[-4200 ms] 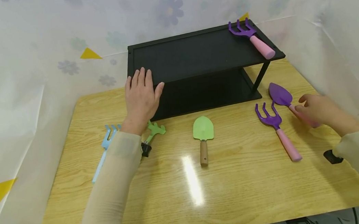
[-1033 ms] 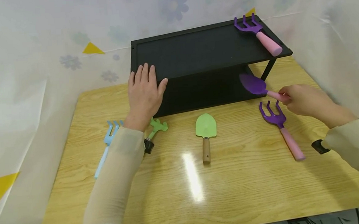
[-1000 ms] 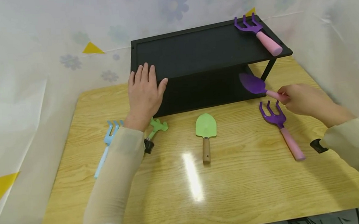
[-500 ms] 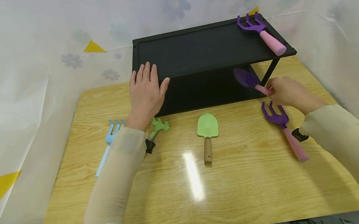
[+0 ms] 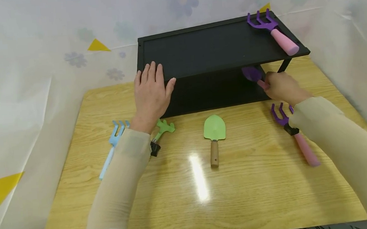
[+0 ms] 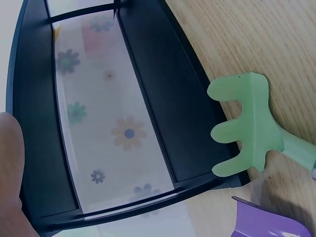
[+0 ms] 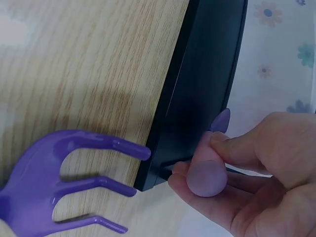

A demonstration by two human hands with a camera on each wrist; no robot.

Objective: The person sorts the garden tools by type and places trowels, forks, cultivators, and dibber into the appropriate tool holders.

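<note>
My right hand (image 5: 282, 86) grips the pink handle of a purple trowel (image 5: 252, 74), its blade inside the lower level of the black two-tier shelf (image 5: 198, 52). In the right wrist view thumb and fingers pinch that handle (image 7: 207, 170), seen end-on. My left hand (image 5: 152, 92) lies flat with straight fingers on the shelf's top at the front left corner. A purple hand rake with a pink handle (image 5: 282, 40) lies on the top tier at the right. Another purple hand rake (image 5: 305, 149) lies on the table, partly covered by my right sleeve.
On the table lie a green trowel (image 5: 214, 128) with a wooden handle, a green hand rake (image 5: 164, 127) and a light blue hand rake (image 5: 110, 152), the last two partly behind my left arm. A purple piece (image 6: 269, 222) shows low in the left wrist view.
My right hand took up the purple trowel from the table at the right and moved it left and inward, into the shelf's lower level. My left hand stays on the shelf top.
</note>
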